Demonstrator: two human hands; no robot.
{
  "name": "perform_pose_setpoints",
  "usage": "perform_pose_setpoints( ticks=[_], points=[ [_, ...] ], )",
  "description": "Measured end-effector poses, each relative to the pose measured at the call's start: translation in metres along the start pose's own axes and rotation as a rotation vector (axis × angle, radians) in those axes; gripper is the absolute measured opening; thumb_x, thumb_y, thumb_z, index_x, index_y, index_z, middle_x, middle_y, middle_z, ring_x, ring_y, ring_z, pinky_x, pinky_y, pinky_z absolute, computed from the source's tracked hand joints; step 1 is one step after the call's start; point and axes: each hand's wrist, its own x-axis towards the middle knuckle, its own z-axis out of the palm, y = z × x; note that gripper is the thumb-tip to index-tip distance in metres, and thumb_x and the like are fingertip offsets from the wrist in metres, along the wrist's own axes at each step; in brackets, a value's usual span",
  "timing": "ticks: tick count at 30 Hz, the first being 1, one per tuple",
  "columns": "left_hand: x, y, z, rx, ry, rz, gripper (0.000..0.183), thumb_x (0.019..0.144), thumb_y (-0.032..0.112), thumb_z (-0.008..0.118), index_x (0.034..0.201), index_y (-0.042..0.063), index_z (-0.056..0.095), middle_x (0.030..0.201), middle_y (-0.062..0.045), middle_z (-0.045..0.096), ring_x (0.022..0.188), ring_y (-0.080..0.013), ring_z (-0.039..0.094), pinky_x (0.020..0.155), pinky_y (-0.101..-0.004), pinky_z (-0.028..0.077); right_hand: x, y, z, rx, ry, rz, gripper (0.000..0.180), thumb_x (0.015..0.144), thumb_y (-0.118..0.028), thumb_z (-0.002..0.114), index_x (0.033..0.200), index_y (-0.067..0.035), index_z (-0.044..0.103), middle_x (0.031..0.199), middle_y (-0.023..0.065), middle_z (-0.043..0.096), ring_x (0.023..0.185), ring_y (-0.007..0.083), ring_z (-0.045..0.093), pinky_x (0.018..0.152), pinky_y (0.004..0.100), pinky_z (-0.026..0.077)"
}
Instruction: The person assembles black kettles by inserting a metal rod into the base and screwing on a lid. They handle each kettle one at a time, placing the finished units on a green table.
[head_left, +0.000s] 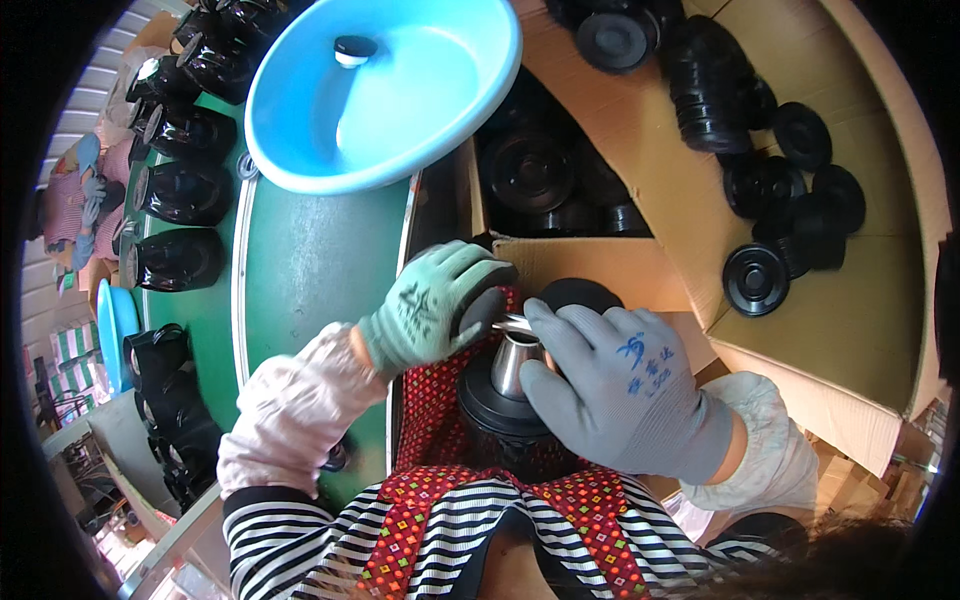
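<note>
My left hand (442, 307), in a green knitted glove with dark-coated fingertips, pinches the left end of a shiny metal piece (514, 322). From the right, my right hand (622, 375), in a grey glove, has its fingers at the same piece, with the thumb beside a silver metal cone (516, 364). The cone stands on a round black lid (499, 405) atop a glossy black vessel (517, 454) in front of my body. My fingers partly hide the metal piece, so its full shape cannot be told.
A light-blue basin (450, 90) holding a small black-and-white part (355, 51) overhangs the green conveyor belt (315, 262). Black glossy kettle bodies (184, 191) line the left. Cardboard boxes (817, 352) at right hold stacked black discs (755, 279). Another person (82, 195) works at the far left.
</note>
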Motion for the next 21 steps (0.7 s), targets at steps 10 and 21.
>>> perform_pose_setpoints(
  ticks=[10,21],
  points=[
    [-0.002,0.096,-0.017,0.184,0.028,-0.026,0.037,0.086,0.025,0.082,0.118,0.006,0.077,0.127,-0.012,0.071,0.114,-0.0328,0.069,0.097,-0.0434,0.057,0.033,0.085,-0.03,0.429,-0.58,-0.113,0.031,0.106,-0.015,0.057,0.135,-0.001,0.059,0.111,0.0205,0.072,0.094,0.0303,0.075,0.079,0.0408,0.06],
    [0.015,0.12,-0.023,0.292,0.076,0.049,0.044,0.083,0.022,0.069,0.124,0.01,0.076,0.122,-0.012,0.066,0.111,-0.0326,0.063,0.093,-0.0472,0.055,0.099,0.072,0.154,1.295,-0.078,-0.631,0.026,0.109,-0.017,0.056,0.119,0.003,0.069,0.115,0.0178,0.072,0.126,0.0411,0.066,0.108,0.0499,0.051]
  ],
)
